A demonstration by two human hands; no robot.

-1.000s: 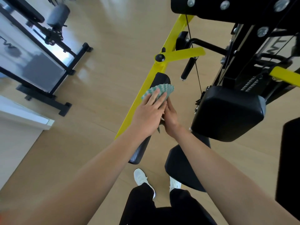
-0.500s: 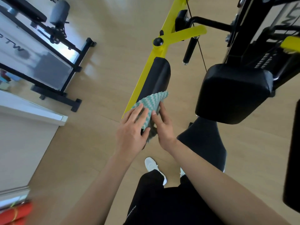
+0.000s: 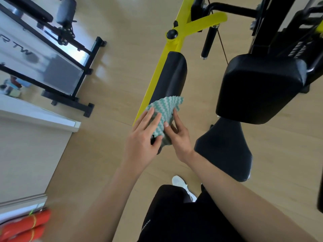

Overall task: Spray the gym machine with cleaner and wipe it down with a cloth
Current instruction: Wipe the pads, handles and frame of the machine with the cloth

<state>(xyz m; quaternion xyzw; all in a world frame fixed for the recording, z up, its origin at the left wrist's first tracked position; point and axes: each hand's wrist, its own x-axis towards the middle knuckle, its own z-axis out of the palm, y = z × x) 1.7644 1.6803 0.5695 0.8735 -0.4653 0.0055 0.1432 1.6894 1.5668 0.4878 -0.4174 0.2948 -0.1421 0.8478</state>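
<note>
Above a pale wood floor [image 3: 122, 67], the zigzag cloth [image 3: 165, 109] drapes the black arm pad [image 3: 170, 75] at 12 o'clock from both hands, the left hand [image 3: 141, 137] pressing it flat and the right hand [image 3: 178, 137] pinching its edge; soft and limp, it probably handles best bunched by a fold.

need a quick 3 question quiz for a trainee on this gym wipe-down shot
1. True or false: the green-and-white zigzag cloth lies on the large square black cushion.
2. How many hands touch the cloth? A) none B) one C) two
3. Fill in: the long black padded arm is fixed to a ___ metal bar.
Key: 1 false, it drapes the long padded arm; 2 C, left hand and right hand; 3 yellow.
</note>
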